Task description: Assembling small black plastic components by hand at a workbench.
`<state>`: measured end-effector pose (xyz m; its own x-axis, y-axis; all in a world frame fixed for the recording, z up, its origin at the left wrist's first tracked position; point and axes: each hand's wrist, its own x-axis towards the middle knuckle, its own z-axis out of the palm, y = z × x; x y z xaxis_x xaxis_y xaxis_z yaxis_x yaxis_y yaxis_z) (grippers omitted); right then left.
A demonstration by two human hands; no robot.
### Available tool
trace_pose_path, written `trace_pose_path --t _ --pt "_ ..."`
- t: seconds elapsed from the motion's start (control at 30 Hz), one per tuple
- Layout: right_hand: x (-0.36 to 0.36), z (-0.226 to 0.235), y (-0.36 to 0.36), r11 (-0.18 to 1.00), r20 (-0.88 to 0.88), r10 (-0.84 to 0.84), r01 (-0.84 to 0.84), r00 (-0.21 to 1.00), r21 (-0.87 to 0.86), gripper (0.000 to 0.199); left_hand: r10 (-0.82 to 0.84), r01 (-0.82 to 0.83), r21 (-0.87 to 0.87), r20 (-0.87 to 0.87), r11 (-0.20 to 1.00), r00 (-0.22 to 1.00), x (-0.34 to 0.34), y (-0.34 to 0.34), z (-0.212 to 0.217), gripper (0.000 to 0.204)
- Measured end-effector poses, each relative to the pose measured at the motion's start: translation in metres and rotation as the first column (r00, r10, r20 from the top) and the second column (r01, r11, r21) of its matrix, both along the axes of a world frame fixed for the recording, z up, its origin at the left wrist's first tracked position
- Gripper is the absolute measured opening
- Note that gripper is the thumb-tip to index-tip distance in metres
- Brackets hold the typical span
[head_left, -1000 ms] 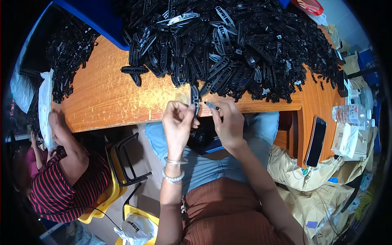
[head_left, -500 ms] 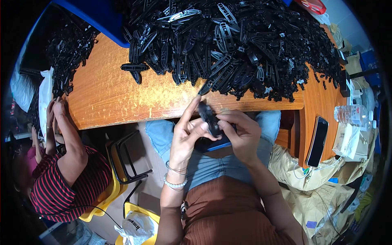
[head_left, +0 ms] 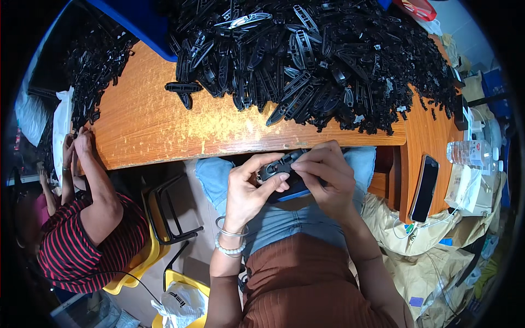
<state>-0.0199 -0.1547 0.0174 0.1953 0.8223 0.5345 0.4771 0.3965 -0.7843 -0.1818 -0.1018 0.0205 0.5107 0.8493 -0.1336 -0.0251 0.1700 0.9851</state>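
Note:
Over my lap, just off the table's near edge, my left hand (head_left: 252, 183) grips a small black plastic part (head_left: 278, 168) between thumb and fingers. On its other end rest the pinched fingertips of my right hand (head_left: 328, 177); whether they hold a separate small piece cannot be made out. Past the edge, a large heap of long, oval black plastic parts (head_left: 298, 90) covers the far side of the table. Toward its right the heap turns into much smaller black pieces (head_left: 402, 71). Two black parts (head_left: 183, 90) lie a little apart at the heap's left.
The wooden table (head_left: 147, 120) ends just beyond my hands. On its right side lie a phone (head_left: 425, 188) with a white cable and a clear plastic bottle (head_left: 470, 153). A blue bin (head_left: 142, 27) stands far left. A co-worker in a striped top (head_left: 93, 235) sits at left.
The black part has turned from steeply upright to a flatter slant. My left index finger, stretched out before, now curls around it. My right hand stays at the part's right end.

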Motion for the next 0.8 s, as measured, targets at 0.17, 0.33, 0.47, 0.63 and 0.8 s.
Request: trace_pose_path --t 0.17,0.33,0.47,0.63,0.8 --pt "0.001 -0.001 -0.001 0.998 0.039 0.068 -0.069 0.997 0.007 0.022 -0.080 0.083 -0.081 0.039 0.993 0.996 -0.006 0.000 0.001 0.026" --pt "0.004 -0.011 -0.005 0.997 0.173 0.063 -0.069 0.983 0.027 0.023 -0.021 0.038 -0.183 0.092 0.982 0.996 -0.003 -0.003 -0.002 0.024" --pt "0.005 -0.003 -0.008 0.987 -0.014 0.090 -0.091 0.996 -0.131 0.023 -0.016 0.018 -0.044 0.045 0.999 0.999 0.000 -0.006 -0.006 0.019" --pt "0.009 -0.012 -0.018 0.851 -0.350 0.051 -0.224 0.935 -0.476 0.018 -0.083 0.081 -0.080 -0.031 0.994 0.996 -0.001 -0.009 -0.014 0.017" --pt "0.025 -0.028 -0.018 0.894 -0.228 0.162 -0.240 0.960 -0.378 0.017 -0.314 0.365 0.213 -0.237 0.906 0.919 -0.004 0.013 -0.009 0.017"
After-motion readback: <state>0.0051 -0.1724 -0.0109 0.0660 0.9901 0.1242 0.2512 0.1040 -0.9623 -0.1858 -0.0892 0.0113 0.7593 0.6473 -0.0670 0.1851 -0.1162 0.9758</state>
